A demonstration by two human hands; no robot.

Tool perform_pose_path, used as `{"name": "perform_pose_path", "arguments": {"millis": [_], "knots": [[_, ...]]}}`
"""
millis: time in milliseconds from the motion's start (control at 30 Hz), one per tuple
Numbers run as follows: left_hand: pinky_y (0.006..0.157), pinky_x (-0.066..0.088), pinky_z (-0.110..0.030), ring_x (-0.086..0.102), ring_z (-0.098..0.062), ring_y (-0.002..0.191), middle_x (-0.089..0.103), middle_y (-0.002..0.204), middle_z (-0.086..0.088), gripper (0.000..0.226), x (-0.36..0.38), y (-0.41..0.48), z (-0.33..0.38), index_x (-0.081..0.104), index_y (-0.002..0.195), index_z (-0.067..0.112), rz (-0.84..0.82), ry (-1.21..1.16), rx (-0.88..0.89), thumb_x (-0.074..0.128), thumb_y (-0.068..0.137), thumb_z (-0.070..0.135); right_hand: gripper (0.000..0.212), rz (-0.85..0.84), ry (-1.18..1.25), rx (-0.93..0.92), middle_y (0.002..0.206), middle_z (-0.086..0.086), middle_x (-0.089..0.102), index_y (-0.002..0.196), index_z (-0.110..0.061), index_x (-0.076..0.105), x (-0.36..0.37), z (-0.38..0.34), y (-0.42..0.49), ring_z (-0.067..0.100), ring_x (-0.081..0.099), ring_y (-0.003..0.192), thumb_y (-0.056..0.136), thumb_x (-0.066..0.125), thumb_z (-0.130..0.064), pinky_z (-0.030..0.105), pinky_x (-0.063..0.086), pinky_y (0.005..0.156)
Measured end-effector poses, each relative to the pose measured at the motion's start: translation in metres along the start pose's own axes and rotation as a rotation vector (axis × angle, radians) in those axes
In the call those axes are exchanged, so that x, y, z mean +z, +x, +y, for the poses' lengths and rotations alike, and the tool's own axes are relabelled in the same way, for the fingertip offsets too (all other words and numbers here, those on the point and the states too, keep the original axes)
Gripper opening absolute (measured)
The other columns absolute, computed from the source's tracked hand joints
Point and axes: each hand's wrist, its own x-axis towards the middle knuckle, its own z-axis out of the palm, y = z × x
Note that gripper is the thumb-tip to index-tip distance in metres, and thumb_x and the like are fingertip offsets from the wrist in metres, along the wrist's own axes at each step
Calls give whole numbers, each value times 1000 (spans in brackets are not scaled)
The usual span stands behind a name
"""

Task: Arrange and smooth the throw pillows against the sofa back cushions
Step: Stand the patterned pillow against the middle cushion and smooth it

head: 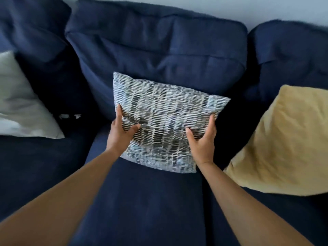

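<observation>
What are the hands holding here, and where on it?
The patterned pillow, gripped by its two side edges: left hand on its left edge, right hand on its right edge.

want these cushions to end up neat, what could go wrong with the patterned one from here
1. The patterned pillow sits tilted, its left top corner higher than the right; let go now, it would likely settle crooked against the middle back cushion.
2. The left hand and right hand pinch its side edges, which may leave creases in the cover.
3. The yellow pillow lies close, so sliding rightward could nudge it.
</observation>
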Motion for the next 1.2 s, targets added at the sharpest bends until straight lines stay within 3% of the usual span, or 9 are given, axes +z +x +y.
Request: {"name": "perform_pose_path", "arguments": {"millis": [200, 333, 433, 500, 700, 833, 933, 1033, 1200], "knots": [[118, 32, -41, 36, -8, 142, 33, 161, 11, 88, -10, 36, 33, 7, 151, 57, 166, -323, -8, 60, 83, 73, 86, 210, 328, 165, 162, 5, 27, 158, -22, 15, -7, -10, 38, 13, 27, 147, 92, 61, -51, 26, 26, 116], [113, 40, -34, 51, -8, 131, 53, 146, 10, 65, -24, 76, 64, 41, 151, 34, 214, -525, -74, 68, 92, 42, 38, 316, 340, 208, 122, 5, 66, 129, -10, 59, -18, -46, 78, 14, 61, 108, 95, 63, -26, 21, 45, 95], [101, 54, -39, 67, -11, 99, 74, 105, 2, 27, -33, 90, 78, 72, 118, 14, 359, -616, -92, 64, 95, 26, 4, 352, 336, 133, 86, -11, 65, 97, -16, 62, -21, -64, 88, 7, 62, 80, 95, 62, -19, 14, 49, 76], [92, 54, -33, 63, -7, 88, 71, 93, 5, 17, -40, 92, 83, 74, 106, 14, 518, -639, -46, 59, 98, 18, 5, 375, 305, 88, 83, -15, 60, 98, -13, 60, -21, -67, 90, 1, 56, 70, 96, 61, -17, 5, 41, 68], [93, 51, -32, 62, -14, 94, 67, 100, 3, 20, -33, 97, 63, 68, 114, 13, 565, -583, -122, 58, 99, 21, 26, 318, 188, 141, 98, 2, 61, 111, -2, 57, -8, -43, 87, 23, 60, 93, 99, 57, -24, 29, 42, 80], [103, 40, -30, 51, -18, 125, 52, 136, -2, 41, -34, 81, 80, 51, 137, 25, 725, -184, 76, 58, 96, 27, 45, 441, 136, -8, 128, 10, 58, 132, -7, 51, -10, -46, 87, 27, 56, 118, 94, 62, -29, 37, 41, 104], [118, 24, -44, 33, -27, 145, 40, 154, -9, 52, -19, 62, 89, 45, 148, 18, 689, 281, 562, 56, 97, 25, 46, 529, -66, -397, 140, 16, 52, 138, -1, 49, -7, -63, 82, 30, 49, 133, 97, 58, -20, 43, 38, 109], [123, 14, -56, 27, -30, 151, 39, 158, -10, 47, 10, 53, 75, 48, 148, 16, 439, 532, 835, 46, 103, 27, 49, 292, -317, -670, 155, 11, 42, 146, -7, 45, 20, -79, 66, 25, 32, 148, 101, 48, -25, 45, 22, 118], [124, -2, -54, 12, -31, 155, 22, 166, -7, 63, 13, 77, 37, 25, 159, 21, 196, 944, 753, 21, 104, 52, 67, -49, -824, -801, 167, 4, 14, 158, -14, 21, 49, -51, 74, 20, 9, 154, 103, 37, -49, 49, 2, 123]]}}
